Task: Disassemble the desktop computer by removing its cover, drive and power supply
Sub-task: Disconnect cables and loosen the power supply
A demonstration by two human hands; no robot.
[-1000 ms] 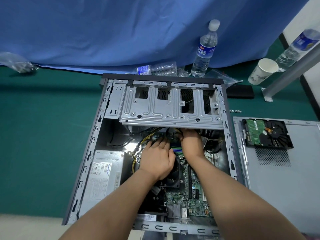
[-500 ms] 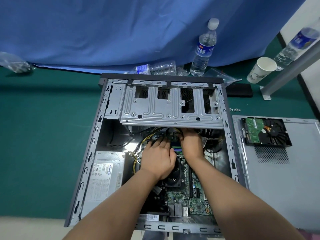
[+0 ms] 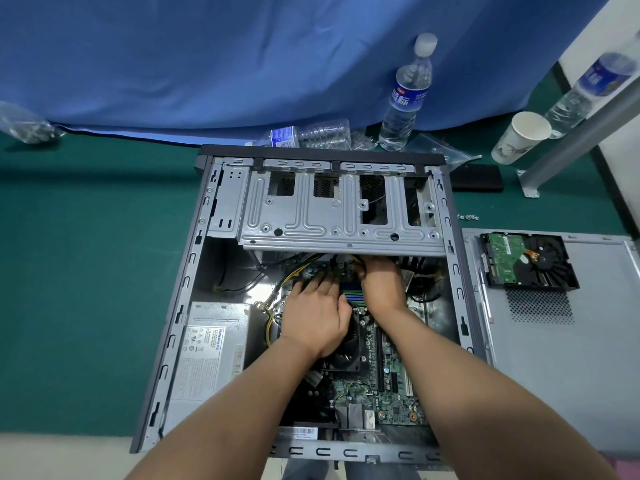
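Observation:
The open computer case (image 3: pixel 187 282) lies flat on the green table. Its grey power supply (image 3: pixel 211 344) sits in the near left corner, with yellow and black wires running to the motherboard (image 3: pixel 391 375). My left hand (image 3: pixel 315 313) rests on the board beside the fan, fingers stretched toward a connector. My right hand (image 3: pixel 381 282) reaches under the edge of the metal drive cage (image 3: pixel 339 220) and curls round the cable connector there; its fingertips are partly hidden. The removed cover (image 3: pixel 561 375) lies to the right with the hard drive (image 3: pixel 523 261) on it.
Behind the case stand a water bottle (image 3: pixel 405 95), a crushed bottle (image 3: pixel 308 133), a paper cup (image 3: pixel 519 136) and a black phone (image 3: pixel 478 178). Loose screws (image 3: pixel 467 217) lie by the cover. A metal post (image 3: pixel 571 140) slants at the far right.
Both hands stay at the same spot under the drive cage. Only the view has shifted slightly.

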